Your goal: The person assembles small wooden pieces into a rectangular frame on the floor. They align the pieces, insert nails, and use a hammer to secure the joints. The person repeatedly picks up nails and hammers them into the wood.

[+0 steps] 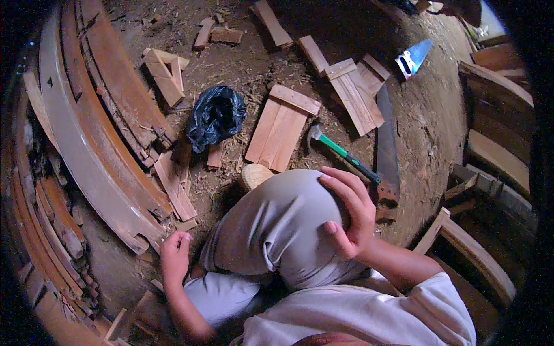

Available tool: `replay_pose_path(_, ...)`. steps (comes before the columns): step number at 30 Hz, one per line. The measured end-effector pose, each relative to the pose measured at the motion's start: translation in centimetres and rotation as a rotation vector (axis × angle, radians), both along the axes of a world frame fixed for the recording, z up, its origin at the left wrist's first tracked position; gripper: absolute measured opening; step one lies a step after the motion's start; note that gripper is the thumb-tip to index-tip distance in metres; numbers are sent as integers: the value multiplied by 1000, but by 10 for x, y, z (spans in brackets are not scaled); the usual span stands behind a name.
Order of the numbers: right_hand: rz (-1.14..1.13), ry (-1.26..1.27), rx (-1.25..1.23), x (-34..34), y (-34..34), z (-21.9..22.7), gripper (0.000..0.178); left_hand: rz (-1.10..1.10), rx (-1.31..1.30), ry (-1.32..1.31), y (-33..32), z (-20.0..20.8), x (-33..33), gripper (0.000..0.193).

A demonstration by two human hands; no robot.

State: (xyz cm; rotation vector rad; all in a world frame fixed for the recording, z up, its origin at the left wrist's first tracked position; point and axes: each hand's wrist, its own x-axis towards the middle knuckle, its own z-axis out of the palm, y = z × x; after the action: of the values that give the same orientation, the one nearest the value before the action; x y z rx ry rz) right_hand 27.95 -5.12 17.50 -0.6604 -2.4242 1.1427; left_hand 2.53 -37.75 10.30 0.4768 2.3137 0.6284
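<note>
We squat on sawdust ground. Our right hand (349, 213) lies flat over our raised knee (288, 219), fingers spread, gripping nothing. Our left hand (174, 256) hangs low by a wood scrap (186, 226), fingers loosely curled; whether it holds anything we cannot tell. Ahead: one green-handled hammer (340, 151), two saws (385, 138) (412, 57), one black bag (215, 117), two slatted wooden panels (280, 128) (355, 95).

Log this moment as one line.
right hand: resting on knee | left hand: down by wood scraps | hammer: on ground, untouched

hammer (340, 151) left of saw (386, 144), bag (215, 117) farther left
</note>
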Motion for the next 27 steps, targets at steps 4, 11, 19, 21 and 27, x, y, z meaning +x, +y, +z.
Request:
replay_pose_path(4, -7, 29, 12, 3, 0, -1, 66, -33, -335, -138, -4, -5, -4, 32)
replay_pose_path(11, -67, 81, 48, 5, -4, 2, 60, -281, -467, -312, -79, -67, -31, 62)
replay_pose_path(19, -139, 137, 82, 6, -15, 2, 55, -157, -602, -282, 13, 12, 29, 82)
replay_pose_path(21, -154, 126, 85, 10, -17, 2, 55, -214, -586, -282, 25, 26, 38, 85)
replay_pose_path(27, -199, 185, 93, 14, -22, 3, 54, -262, -699, -191, 24, 17, 40, 83)
